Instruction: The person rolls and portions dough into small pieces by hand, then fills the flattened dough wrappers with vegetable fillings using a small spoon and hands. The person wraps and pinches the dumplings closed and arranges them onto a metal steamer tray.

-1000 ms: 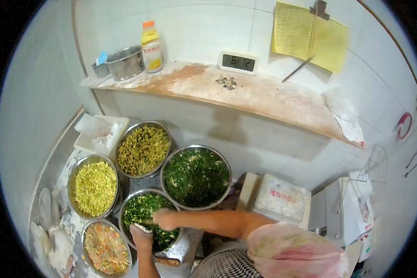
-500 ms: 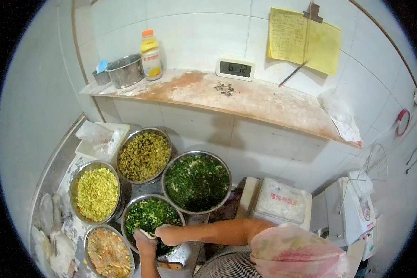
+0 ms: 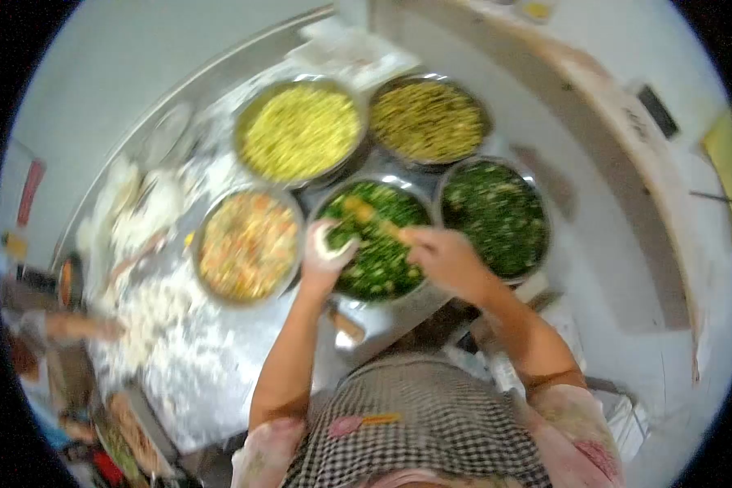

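My left hand (image 3: 320,267) cups a round white dough wrapper (image 3: 349,249) with chopped greens in it, over the left rim of a steel bowl of chopped greens (image 3: 389,272). In my right hand (image 3: 451,264) is the handle of a small yellowish spatula (image 3: 388,225), its blurred blade at the greens near the wrapper. A bowl of darker greens (image 3: 492,215) stands just right of my right hand. Left of my left hand is a bowl of mixed orange and white filling (image 3: 248,246).
Behind stand a bowl of yellow filling (image 3: 302,132) and a bowl of brownish-green filling (image 3: 428,120). Dough pieces (image 3: 156,313) lie on the floured steel table (image 3: 220,366). At far left, another person's arm (image 3: 77,327) reaches in. A shelf (image 3: 618,122) runs along the right.
The view has swung left and down, bringing the floured table and another person into sight. My hands have moved apart; the spatula and filled wrapper now show clearly.
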A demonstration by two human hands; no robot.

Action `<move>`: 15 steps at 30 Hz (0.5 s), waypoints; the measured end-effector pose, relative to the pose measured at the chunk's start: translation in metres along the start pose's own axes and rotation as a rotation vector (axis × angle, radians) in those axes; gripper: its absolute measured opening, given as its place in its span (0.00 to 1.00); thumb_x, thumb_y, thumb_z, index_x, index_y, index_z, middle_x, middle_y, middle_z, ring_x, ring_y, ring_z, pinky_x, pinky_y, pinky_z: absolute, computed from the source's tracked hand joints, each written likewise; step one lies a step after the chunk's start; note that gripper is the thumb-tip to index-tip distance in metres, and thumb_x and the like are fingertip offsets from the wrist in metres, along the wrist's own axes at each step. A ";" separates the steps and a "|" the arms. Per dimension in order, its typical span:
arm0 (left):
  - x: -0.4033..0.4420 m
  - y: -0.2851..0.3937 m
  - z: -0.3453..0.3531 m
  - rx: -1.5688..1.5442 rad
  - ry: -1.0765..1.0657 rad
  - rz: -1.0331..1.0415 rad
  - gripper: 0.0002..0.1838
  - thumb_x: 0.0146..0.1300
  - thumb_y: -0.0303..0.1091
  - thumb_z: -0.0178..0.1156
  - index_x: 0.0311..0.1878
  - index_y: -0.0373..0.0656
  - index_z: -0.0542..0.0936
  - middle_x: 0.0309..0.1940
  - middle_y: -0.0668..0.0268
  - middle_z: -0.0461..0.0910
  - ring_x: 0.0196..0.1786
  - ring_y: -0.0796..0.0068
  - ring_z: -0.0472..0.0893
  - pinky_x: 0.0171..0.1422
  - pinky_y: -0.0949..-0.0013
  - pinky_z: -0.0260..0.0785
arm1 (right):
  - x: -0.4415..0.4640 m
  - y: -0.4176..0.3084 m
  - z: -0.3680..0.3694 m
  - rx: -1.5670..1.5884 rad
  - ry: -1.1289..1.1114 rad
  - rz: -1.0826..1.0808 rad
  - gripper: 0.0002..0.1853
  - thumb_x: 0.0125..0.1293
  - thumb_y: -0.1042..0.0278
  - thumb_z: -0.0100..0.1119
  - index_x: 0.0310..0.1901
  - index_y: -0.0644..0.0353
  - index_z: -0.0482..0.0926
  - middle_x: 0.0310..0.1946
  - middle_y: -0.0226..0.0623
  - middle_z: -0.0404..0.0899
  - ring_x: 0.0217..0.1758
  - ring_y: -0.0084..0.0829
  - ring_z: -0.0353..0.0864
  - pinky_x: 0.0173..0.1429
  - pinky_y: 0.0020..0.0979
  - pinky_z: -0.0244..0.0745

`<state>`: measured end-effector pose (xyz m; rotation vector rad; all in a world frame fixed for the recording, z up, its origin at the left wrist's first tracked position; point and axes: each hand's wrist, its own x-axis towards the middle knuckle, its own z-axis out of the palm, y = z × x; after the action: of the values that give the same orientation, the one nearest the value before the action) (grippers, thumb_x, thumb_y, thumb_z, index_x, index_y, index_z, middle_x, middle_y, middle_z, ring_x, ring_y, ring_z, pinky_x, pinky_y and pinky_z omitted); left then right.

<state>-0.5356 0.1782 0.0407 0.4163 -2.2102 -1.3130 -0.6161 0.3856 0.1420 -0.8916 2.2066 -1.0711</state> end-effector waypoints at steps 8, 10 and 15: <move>-0.010 0.009 -0.010 -0.765 -0.022 -0.416 0.27 0.48 0.27 0.70 0.52 0.43 0.69 0.42 0.65 0.73 0.47 0.75 0.74 0.52 0.72 0.69 | 0.012 0.040 0.039 -0.016 0.118 0.098 0.17 0.65 0.70 0.50 0.54 0.66 0.74 0.31 0.37 0.78 0.30 0.28 0.76 0.35 0.33 0.71; -0.015 0.023 -0.009 -0.979 0.005 -0.441 0.31 0.47 0.25 0.69 0.56 0.44 0.68 0.45 0.64 0.74 0.50 0.72 0.75 0.57 0.68 0.69 | 0.014 0.032 0.049 0.319 0.068 0.146 0.18 0.65 0.71 0.51 0.56 0.66 0.72 0.29 0.33 0.75 0.27 0.24 0.72 0.30 0.28 0.68; -0.021 0.044 -0.013 -1.138 -0.193 -0.458 0.32 0.47 0.27 0.70 0.57 0.43 0.69 0.48 0.64 0.74 0.53 0.70 0.74 0.60 0.67 0.68 | 0.024 0.008 0.061 1.127 -0.073 0.126 0.27 0.63 0.71 0.57 0.62 0.69 0.64 0.23 0.23 0.66 0.18 0.12 0.58 0.20 0.17 0.55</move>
<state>-0.5107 0.2014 0.0785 0.3367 -1.1609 -2.6376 -0.5926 0.3426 0.0980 -0.2545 1.2044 -1.8351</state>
